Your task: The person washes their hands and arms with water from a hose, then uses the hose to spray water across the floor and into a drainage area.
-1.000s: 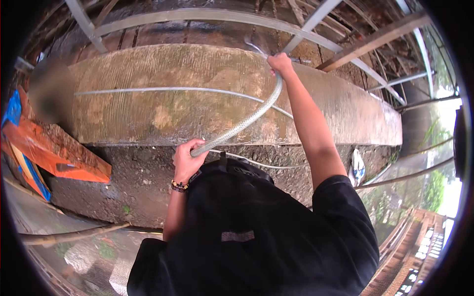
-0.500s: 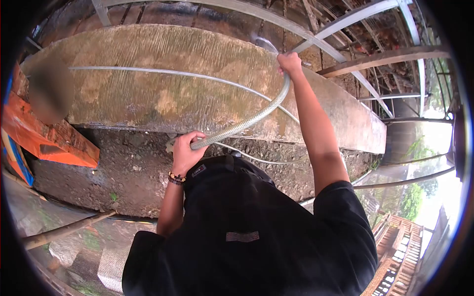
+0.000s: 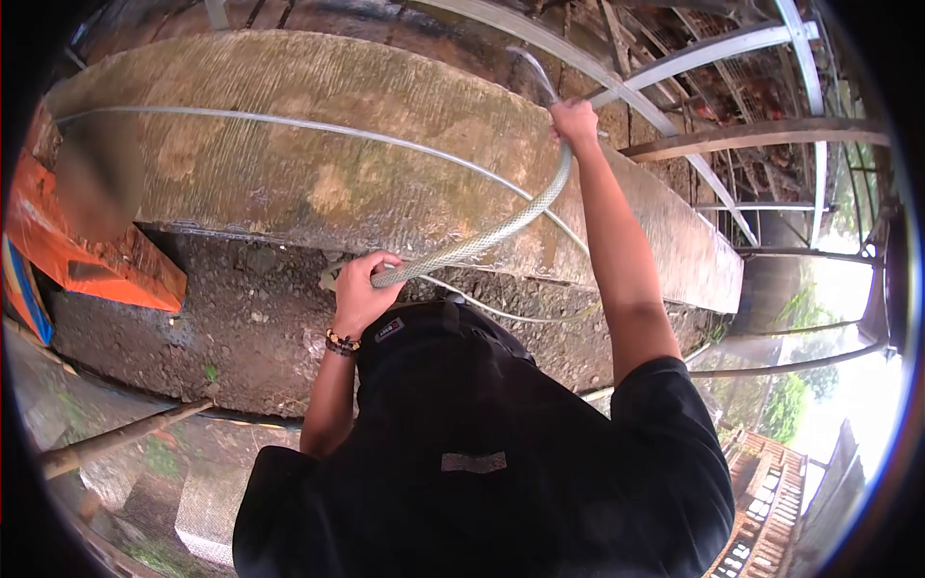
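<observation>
A braided clear hose [image 3: 487, 236] curves between my two hands in the head view. My left hand [image 3: 364, 292] is closed round it near my waist, above the dirt. Farther out, over the far edge of a wet concrete ledge [image 3: 289, 183], my right hand [image 3: 575, 123] grips the hose near its end. Water [image 3: 536, 67] streams from that end, past the ledge toward the metal frame. Another stretch of thin hose [image 3: 385, 141] lies along the ledge top and passes under the held part.
Metal bars [image 3: 674, 67] and a wooden pole [image 3: 761, 137] cross beyond the ledge. An orange-painted block [image 3: 106, 255] stands at left. Dirt ground [image 3: 251, 328] runs along the ledge's near side. A bamboo pole [image 3: 125, 440] juts in at lower left.
The water stream now shows longer and clearer beyond my right hand. My right hand has shifted slightly right and down in view. Both hands keep their hold on the hose.
</observation>
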`<state>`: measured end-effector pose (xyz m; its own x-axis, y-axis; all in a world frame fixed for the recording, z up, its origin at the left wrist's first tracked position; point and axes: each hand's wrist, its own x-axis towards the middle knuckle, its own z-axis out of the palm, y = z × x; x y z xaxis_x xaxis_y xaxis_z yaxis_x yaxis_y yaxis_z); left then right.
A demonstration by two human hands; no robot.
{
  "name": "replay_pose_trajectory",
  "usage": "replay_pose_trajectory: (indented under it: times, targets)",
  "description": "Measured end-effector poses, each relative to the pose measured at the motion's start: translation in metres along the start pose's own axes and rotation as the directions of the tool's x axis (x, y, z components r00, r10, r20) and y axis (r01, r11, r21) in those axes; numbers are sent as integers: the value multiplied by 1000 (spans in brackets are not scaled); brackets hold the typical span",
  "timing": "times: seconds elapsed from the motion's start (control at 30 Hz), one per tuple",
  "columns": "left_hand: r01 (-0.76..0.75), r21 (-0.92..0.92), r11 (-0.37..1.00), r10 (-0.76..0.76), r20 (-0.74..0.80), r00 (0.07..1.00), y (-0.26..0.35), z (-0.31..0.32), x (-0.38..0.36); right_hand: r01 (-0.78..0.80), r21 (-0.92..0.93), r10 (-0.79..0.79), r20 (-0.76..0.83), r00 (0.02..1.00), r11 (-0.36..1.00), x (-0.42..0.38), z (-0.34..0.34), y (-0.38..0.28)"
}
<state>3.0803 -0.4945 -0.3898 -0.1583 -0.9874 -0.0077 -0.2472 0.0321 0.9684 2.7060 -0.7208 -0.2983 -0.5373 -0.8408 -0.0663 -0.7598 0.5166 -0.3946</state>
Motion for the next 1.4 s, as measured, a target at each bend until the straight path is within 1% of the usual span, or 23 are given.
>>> replay_pose_trajectory:
  times: [0.1, 0.2, 0.23, 0.33, 0.53, 0.63, 0.73, 0.83, 1.03, 1.13, 1.33, 1.4]
  targets:
    - [17, 8, 1000, -17, 7, 1000, 0, -4, 0, 61, -90, -62, -3, 998, 994, -3, 4, 1]
    - [25, 10, 1000, -25, 6, 1000, -5, -7, -2, 10, -44, -7, 71, 997, 999, -13, 14, 7]
    - [25, 13, 1000, -25, 6, 1000, -7, -8, -3, 13, -68, -5, 110, 994, 998, -13, 20, 12]
    - [37, 20, 999, -37, 7, 999, -9, -13, -6, -36, 9, 34, 144, 989, 999, -15, 34, 20]
    - [31, 27, 999, -32, 31, 999, -13, -16, -6, -27, 13, 25, 133, 991, 1000, -12, 37, 19]
    - [42, 22, 999, -43, 30, 999, -11, -16, -6, 2, -12, 0, 163, 987, 1000, -17, 29, 10]
    - [46, 11, 999, -46, 27, 999, -10, -16, -6, -27, 42, 23, 103, 994, 999, -32, 20, -6]
    - [46, 15, 999, -47, 26, 999, -11, -16, -5, -1, 23, -1, 115, 993, 1000, -24, 22, -3]
    - [49, 13, 999, -50, 31, 998, -14, -17, -4, 56, -37, -54, 42, 998, 998, -14, 25, -1]
    - [36, 12, 999, -36, 22, 999, -15, -16, -4, 37, -62, -32, 78, 996, 997, -11, 20, -5]
    - [29, 17, 999, -29, 15, 999, -17, -14, -4, 65, 1, -65, 9, 998, 998, -5, 24, -2]
    - [28, 20, 999, -28, 10, 1000, -16, -14, -4, 39, 16, -39, 25, 999, 999, -6, 21, -4]
